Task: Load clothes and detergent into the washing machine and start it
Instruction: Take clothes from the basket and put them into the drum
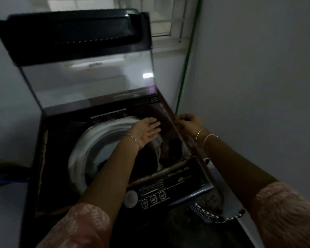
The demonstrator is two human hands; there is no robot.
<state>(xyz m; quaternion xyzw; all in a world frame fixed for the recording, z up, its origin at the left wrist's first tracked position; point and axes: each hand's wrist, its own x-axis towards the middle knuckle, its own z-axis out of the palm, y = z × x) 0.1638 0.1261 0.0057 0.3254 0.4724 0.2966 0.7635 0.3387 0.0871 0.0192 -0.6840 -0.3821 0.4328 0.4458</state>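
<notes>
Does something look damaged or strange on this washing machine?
Yes. The washing machine's top edge on the left looks worn, with pale ragged patches along it. The lid stands open, as loading needs.

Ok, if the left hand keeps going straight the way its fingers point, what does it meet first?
Probably the dark inner wall of the washing machine's top opening, just past the open left hand, near the right hand. Depth is unclear in this dim, blurred view.
</notes>
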